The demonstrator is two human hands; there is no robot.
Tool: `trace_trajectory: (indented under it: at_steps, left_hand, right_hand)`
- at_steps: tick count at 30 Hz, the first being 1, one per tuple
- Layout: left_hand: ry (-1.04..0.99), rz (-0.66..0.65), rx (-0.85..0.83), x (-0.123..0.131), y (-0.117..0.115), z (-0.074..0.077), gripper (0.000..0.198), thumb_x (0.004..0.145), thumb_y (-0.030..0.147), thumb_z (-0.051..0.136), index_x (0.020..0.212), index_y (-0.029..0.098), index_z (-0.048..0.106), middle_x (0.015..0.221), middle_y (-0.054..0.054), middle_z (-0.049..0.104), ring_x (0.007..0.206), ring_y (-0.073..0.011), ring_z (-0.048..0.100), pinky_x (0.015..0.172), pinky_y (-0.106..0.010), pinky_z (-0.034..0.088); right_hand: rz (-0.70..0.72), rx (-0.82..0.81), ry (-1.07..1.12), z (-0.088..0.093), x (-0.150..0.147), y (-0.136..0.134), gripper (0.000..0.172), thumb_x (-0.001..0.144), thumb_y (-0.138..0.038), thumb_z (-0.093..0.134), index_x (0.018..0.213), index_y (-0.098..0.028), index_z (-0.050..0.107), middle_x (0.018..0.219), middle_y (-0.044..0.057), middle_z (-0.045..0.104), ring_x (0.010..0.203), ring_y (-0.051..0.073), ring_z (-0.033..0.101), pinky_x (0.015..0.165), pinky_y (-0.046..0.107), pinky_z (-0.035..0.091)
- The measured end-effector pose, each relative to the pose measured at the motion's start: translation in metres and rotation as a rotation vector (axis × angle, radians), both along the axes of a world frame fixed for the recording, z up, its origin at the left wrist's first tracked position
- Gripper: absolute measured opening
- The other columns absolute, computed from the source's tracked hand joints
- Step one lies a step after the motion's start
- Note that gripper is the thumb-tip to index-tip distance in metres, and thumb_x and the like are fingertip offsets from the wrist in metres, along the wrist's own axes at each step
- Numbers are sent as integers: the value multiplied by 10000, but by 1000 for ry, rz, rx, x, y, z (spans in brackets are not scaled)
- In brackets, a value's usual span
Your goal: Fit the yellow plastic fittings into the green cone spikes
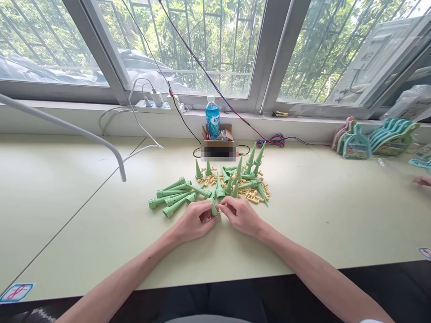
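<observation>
My left hand (193, 220) is closed around a green plastic plant-watering spike (214, 209) near the front of the pile. Close beside it, the thumb and fingers of my right hand (243, 216) are pinched together at the spike; what sits between those fingertips is too small to make out. Just beyond both hands lie several more green spikes (178, 202), some flat and some standing point up (259, 154). Small yellow T-shaped plastic valves (252, 195) are heaped among them.
Behind the pile, a blue drink bottle (213, 119) stands in a small cardboard box (228, 131). A white cable-like arm (84, 125) reaches in from the left. Coiled wires (274, 140) and pastel plastic scoops (357, 142) lie rightward. Another person's hand (422, 180) shows at the right edge.
</observation>
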State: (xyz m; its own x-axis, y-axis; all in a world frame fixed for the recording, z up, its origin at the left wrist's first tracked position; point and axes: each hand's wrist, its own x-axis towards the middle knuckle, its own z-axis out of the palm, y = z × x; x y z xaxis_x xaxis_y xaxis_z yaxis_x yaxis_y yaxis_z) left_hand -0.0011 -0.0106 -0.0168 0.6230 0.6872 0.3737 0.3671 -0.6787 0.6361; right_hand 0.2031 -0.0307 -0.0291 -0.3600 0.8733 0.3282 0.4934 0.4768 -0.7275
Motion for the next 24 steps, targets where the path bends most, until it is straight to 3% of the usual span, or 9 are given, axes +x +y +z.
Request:
trace_trajectory:
  at_steps: [5, 12, 24]
  left_hand:
    - [-3, 53, -73, -1, 2, 1, 90, 840, 166, 597, 827, 148, 684, 571, 44, 465, 521, -88, 394, 497, -208, 335]
    - [10, 70, -127, -2, 3, 1, 125, 868, 230, 598, 830, 144, 681, 555, 46, 450, 515, -89, 386, 480, -203, 320]
    - [26, 51, -93, 0, 2, 2, 117, 849, 179, 585, 738, 149, 609, 582, 42, 450, 523, -89, 394, 494, -211, 324]
  right_hand:
    - [68, 5, -12, 2, 2, -1, 186, 995, -237, 519, 1149, -194, 614, 672, -32, 590, 547, 117, 498, 565, 219, 365]
    - [89, 19, -41, 2, 3, 0, 203, 977, -175, 543, 1153, -188, 644, 746, 7, 650, 647, 146, 582, 621, 230, 415]
    - [75, 32, -80, -5, 3, 2, 132, 981, -159, 551, 1072, -160, 647, 792, 45, 694, 704, 183, 640, 665, 258, 443]
